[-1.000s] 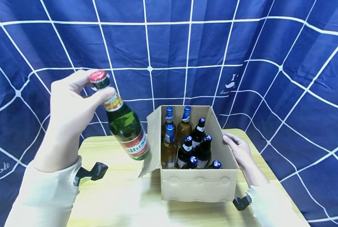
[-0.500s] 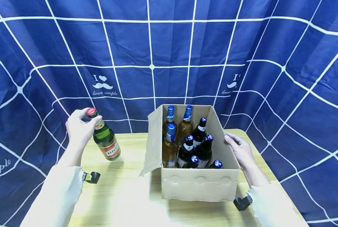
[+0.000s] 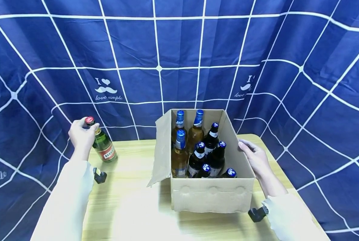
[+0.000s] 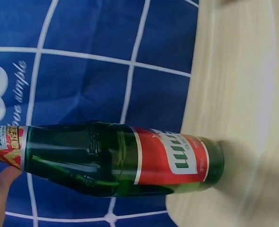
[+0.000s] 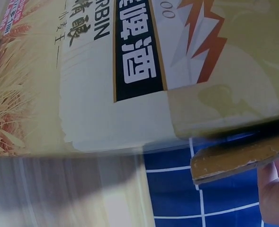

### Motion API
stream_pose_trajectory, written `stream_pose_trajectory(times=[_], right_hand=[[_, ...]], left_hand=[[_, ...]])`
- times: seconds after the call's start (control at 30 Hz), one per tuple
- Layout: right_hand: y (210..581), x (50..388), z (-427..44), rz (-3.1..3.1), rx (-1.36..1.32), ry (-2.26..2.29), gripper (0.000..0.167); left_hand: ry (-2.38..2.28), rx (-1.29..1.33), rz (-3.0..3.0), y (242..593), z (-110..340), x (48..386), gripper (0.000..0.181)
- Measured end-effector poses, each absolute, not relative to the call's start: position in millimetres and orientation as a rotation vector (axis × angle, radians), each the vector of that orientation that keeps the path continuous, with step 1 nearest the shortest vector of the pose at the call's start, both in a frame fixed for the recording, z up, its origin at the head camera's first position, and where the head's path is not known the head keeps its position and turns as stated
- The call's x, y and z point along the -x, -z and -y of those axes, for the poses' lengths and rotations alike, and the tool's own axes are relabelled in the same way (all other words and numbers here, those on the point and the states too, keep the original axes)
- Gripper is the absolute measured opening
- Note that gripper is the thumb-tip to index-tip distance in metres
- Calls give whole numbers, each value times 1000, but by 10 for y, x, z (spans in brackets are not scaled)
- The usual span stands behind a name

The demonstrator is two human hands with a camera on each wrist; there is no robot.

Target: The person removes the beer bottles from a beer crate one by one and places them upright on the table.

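Observation:
My left hand (image 3: 81, 135) pinches the neck of a green bottle (image 3: 104, 147) with a red cap, at the table's back left. In the left wrist view the green bottle (image 4: 92, 156) has a red and white label, and its base is at the table surface. My right hand (image 3: 255, 160) holds the right edge of a cardboard box (image 3: 211, 197). Inside the box stand several bottles with blue caps, amber ones (image 3: 179, 160) at the left and dark ones (image 3: 216, 159) beside them. In the right wrist view the box's printed side (image 5: 115, 127) fills the top.
A light wooden table (image 3: 131, 201) lies under everything. The box's left flap (image 3: 162, 147) hangs outward toward the bottle's side. A blue curtain (image 3: 179, 43) with white lines stands behind the table and along both sides.
My left hand has carried the green bottle down and to the left, away from the box, to the table's back left. My right hand has stayed at the box's right edge.

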State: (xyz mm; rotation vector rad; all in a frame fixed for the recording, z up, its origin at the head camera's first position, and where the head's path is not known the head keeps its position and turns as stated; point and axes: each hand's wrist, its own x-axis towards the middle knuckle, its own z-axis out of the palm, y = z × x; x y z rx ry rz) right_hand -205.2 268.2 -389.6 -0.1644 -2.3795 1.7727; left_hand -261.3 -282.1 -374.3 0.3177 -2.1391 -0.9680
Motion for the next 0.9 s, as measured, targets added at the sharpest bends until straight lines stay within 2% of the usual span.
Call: stream_pose_trajectory(times=[0.27, 0.47, 0.73, 0.9], right_hand=[[3910, 2066, -2665, 2371, 166, -1787, 52], [3887, 2045, -2695, 2354, 176, -1822, 40], [3872, 2032, -2705, 2394, 195, -1772, 55], [3876, 2022, -2676, 2399, 196, -1758, 57]], left_hand=[[987, -453, 2183, 3851, 2897, 2660, 30], [1041, -504, 2198, 3810, 2902, 2673, 31], [1115, -549, 2259, 3797, 3033, 2746, 34], [1193, -554, 2308, 3808, 3066, 2774, 46]])
